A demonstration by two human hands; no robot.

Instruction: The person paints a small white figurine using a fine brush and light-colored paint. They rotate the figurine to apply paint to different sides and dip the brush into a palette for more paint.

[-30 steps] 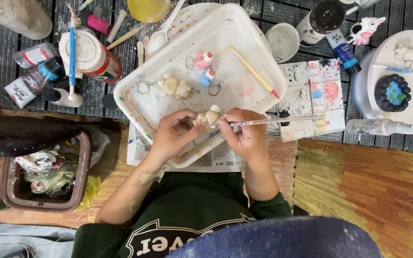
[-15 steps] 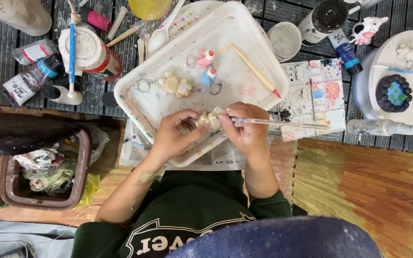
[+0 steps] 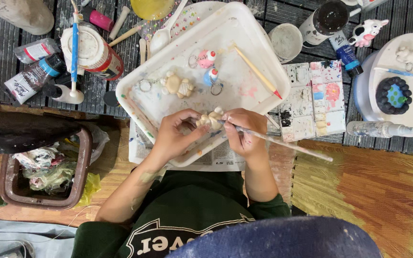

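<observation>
Figurine: a small cream-coloured figurine (image 3: 211,119) sat between both hands, over the near edge of the white tray (image 3: 244,38).
Left hand: the left hand (image 3: 174,136) was closed around the figurine from its own side, fingertips pinching it.
Right hand: the right hand (image 3: 244,131) gripped a thin paintbrush (image 3: 288,145), its tip end touching the figurine.
Brush axis: its long axis ran from the figurine outward to the person's right and slightly toward the body (the bristles were hidden by the fingers).
Figurine axis: which way the figurine faced could not be told.
Tray contents: another cream figure (image 3: 178,85) with a key ring, a pink-topped charm (image 3: 205,58), a blue charm (image 3: 211,75), and a red-tipped wooden stick (image 3: 257,72) lying diagonally.
Under the tray: a sheet of newspaper (image 3: 216,160).
Packages, left: a blue-capped paint bottle (image 3: 33,79) lay on its side with a white label; a red-and-white labelled jar (image 3: 93,52) stood beside it.
Packages, right: a blue paint tube (image 3: 345,53) lay past a smeared paint palette (image 3: 312,100); a clear labelled bottle (image 3: 377,129) lay on its side.
Far left: a brown bin (image 3: 80,184) of crumpled waste.
</observation>
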